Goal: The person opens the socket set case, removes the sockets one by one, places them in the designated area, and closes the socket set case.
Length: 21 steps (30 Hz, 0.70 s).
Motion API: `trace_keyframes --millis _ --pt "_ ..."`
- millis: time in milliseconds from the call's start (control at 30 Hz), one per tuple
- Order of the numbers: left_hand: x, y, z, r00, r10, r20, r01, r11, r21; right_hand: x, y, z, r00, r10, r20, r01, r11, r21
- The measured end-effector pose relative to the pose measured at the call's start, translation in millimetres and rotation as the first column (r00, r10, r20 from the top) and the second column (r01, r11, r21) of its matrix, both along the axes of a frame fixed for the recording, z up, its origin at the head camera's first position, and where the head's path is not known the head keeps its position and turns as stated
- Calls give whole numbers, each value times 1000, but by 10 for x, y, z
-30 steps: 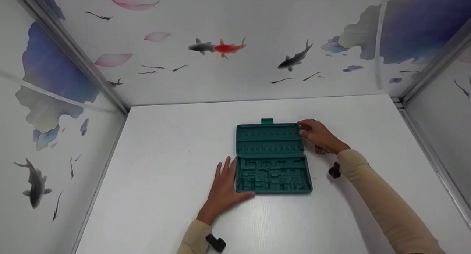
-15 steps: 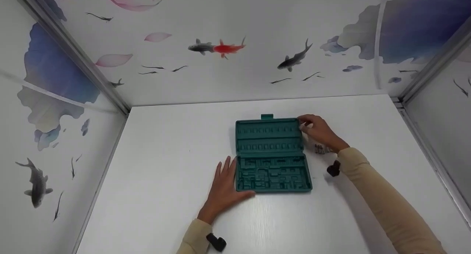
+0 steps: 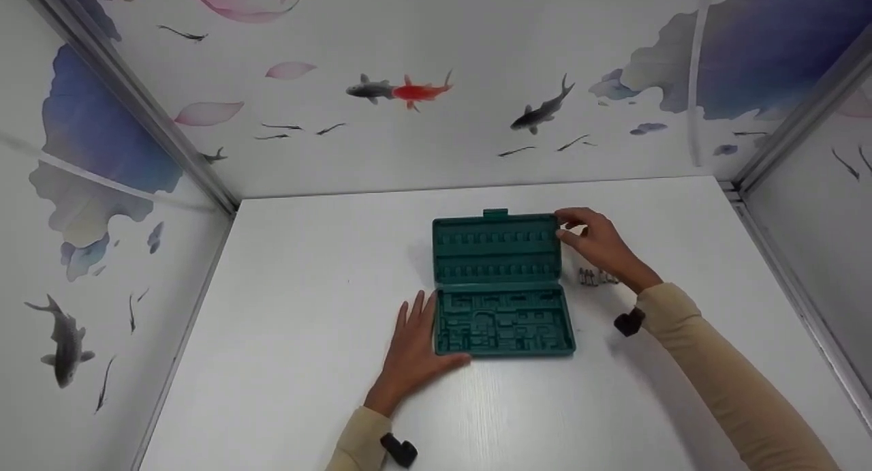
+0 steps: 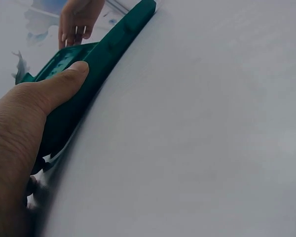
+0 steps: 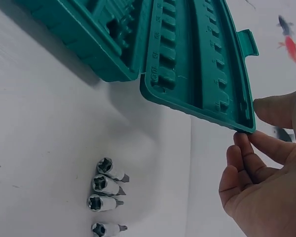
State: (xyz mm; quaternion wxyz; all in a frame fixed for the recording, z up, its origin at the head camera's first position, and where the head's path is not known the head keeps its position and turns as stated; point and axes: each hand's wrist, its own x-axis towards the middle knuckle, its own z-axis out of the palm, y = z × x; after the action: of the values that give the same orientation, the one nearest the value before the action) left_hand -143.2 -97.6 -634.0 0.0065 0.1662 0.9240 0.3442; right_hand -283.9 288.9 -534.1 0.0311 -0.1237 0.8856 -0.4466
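Note:
A green plastic tool case (image 3: 504,321) with moulded recesses lies unfolded on the white table, its inside facing up. My right hand (image 3: 596,239) pinches the far right corner of the lid (image 3: 497,249) between thumb and fingers; the right wrist view shows that lid (image 5: 187,54) tilted up off the table. At the near left corner of the base, my left hand (image 3: 412,352) rests with its fingers straight along the side. Its thumb (image 4: 64,86) lies against the front wall in the left wrist view, while its other fingers are mostly hidden there.
Several metal bit sockets (image 5: 104,185) lie in a row on the table (image 3: 327,307), right of the case and below my right hand. White printed panels (image 3: 477,144) enclose the table at the back and both sides.
The lid's far edge has risen, with my right hand moving up along with it. More of the bit sockets shows beneath the right hand. My left hand has stayed in place.

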Motion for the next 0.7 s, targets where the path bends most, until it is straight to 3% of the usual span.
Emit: trace_keyframes --millis 700 --pt "-1 41 3 999 34 24 -34 999 -21 354 29 80 990 -38 -137 29 998 -63"
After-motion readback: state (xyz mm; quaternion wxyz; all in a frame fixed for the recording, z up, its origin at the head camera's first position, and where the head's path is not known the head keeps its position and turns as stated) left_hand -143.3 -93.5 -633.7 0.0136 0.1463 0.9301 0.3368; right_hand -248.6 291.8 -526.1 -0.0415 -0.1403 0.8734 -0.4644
